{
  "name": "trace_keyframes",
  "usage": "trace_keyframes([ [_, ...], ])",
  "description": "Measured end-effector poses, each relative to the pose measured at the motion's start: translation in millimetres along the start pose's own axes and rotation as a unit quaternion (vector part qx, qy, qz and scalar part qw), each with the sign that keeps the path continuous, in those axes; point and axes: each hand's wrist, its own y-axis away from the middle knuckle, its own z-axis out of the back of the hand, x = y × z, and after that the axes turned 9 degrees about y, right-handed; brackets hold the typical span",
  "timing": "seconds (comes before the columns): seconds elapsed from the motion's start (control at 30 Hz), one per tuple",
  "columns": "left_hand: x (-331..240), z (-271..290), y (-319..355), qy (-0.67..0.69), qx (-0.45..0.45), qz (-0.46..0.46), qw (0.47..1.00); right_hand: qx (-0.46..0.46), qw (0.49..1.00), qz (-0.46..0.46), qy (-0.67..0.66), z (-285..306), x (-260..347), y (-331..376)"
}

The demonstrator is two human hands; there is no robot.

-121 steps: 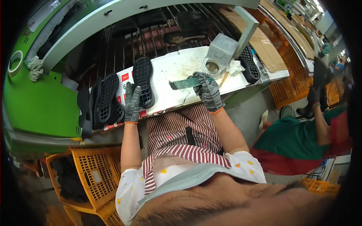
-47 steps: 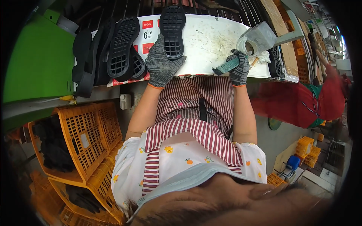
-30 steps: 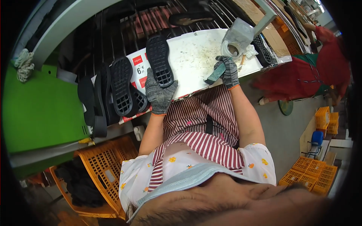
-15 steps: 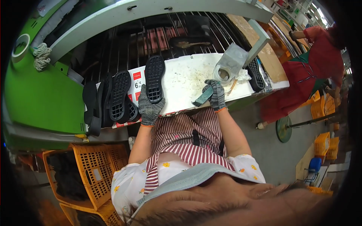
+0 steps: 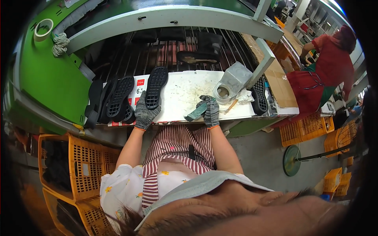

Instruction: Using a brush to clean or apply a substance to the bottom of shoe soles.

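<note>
In a grey knit glove with an orange cuff, my left hand (image 5: 145,115) grips the heel end of a black shoe sole (image 5: 157,84), its gridded side facing up. My right hand (image 5: 212,113), gloved the same way, is closed on a worn dark-green flat strip (image 5: 195,112); I cannot make out its exact kind. Both hands are at the near edge of a white printed board (image 5: 182,92). Left of my left hand lie several more black soles (image 5: 120,97), partly overlapping. A cloudy plastic bottle with a cut opening (image 5: 236,78) lies tilted beyond my right hand.
Beside the bottle are a thin wooden stick (image 5: 231,106), a crumpled white tissue (image 5: 246,96) and another black sole (image 5: 259,96). Behind the board run metal rods (image 5: 173,51) under a pale metal frame (image 5: 204,17). Orange crates (image 5: 84,167) stand lower left. A person in red (image 5: 334,59) works at right.
The whole scene has shifted in the picture as the head view moved. Both hands keep hold of the sole and the green strip. The person in red has changed posture.
</note>
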Motion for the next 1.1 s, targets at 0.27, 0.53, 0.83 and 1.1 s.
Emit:
trace_keyframes([
  [0.27, -21, -3, -8, 0.564, -0.031, 0.218, 0.796, -0.007, 0.999, 0.011, 0.034, 2, 3, 1],
  [0.53, 65, 5, -12, 0.29, 0.008, 0.166, 0.942, -0.011, 1.0, 0.017, -0.001, -5, 3, 3],
  [0.83, -81, -1, 8, 0.246, -0.009, -0.103, 0.964, -0.016, 1.0, -0.003, 0.01, 2, 3, 5],
  [1.1, -174, -2, -64, 0.086, -0.138, -0.379, 0.911, -0.012, 0.999, -0.008, 0.047, 11, 5, 2],
])
